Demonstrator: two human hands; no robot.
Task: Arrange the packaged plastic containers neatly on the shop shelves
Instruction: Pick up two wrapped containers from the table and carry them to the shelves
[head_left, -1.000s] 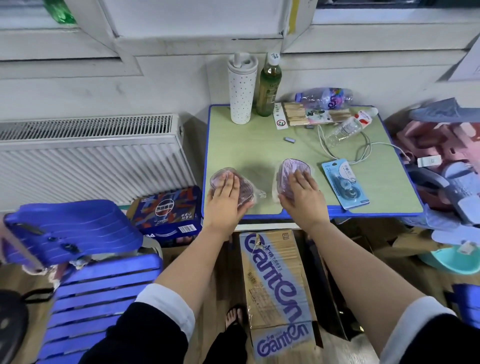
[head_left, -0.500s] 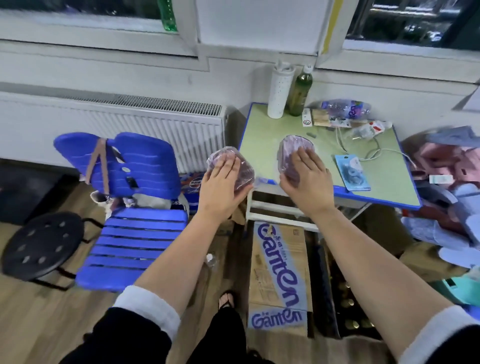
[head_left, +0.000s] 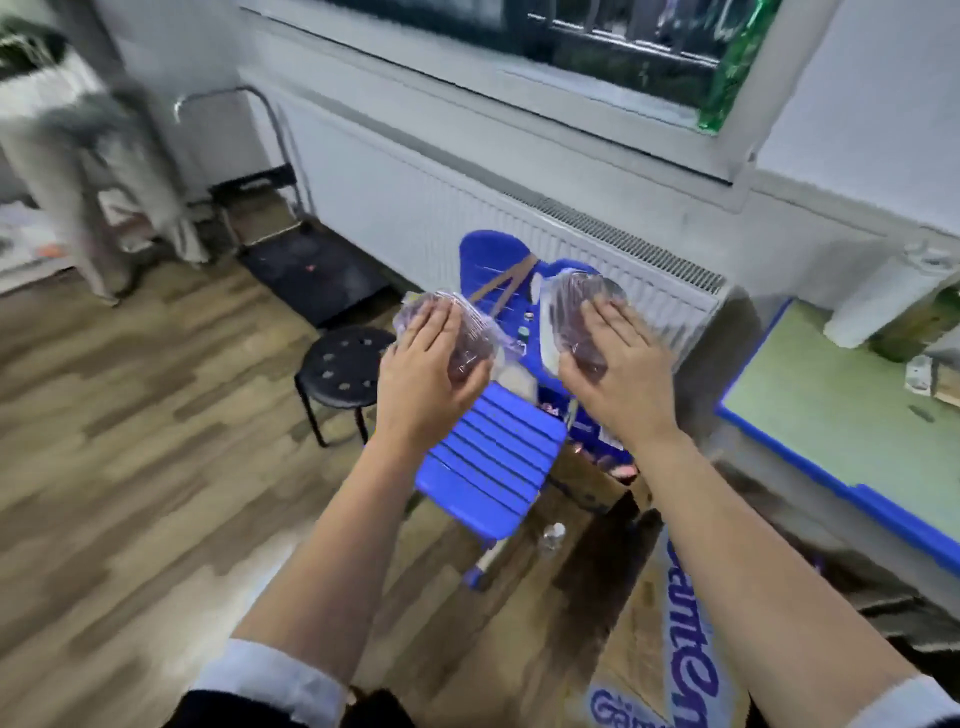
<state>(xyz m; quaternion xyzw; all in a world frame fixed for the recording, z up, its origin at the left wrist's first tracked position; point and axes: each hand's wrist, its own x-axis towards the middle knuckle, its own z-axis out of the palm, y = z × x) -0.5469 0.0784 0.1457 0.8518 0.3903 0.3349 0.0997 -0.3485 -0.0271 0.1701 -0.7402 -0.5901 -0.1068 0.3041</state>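
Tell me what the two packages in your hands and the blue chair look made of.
The left package and right package: purplish plastic containers, probably, wrapped in clear glossy film; it crinkles and glints. The blue chair: likely moulded plastic, smooth and shiny, evenly coloured ribbed slats.

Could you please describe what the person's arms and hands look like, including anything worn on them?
The left hand and right hand are bare: no gloves, and no rings or watch that I can see. The forearms are uncovered too. Near each elbow sits a black sleeve ending in a white cuff: the left sleeve and the right sleeve.
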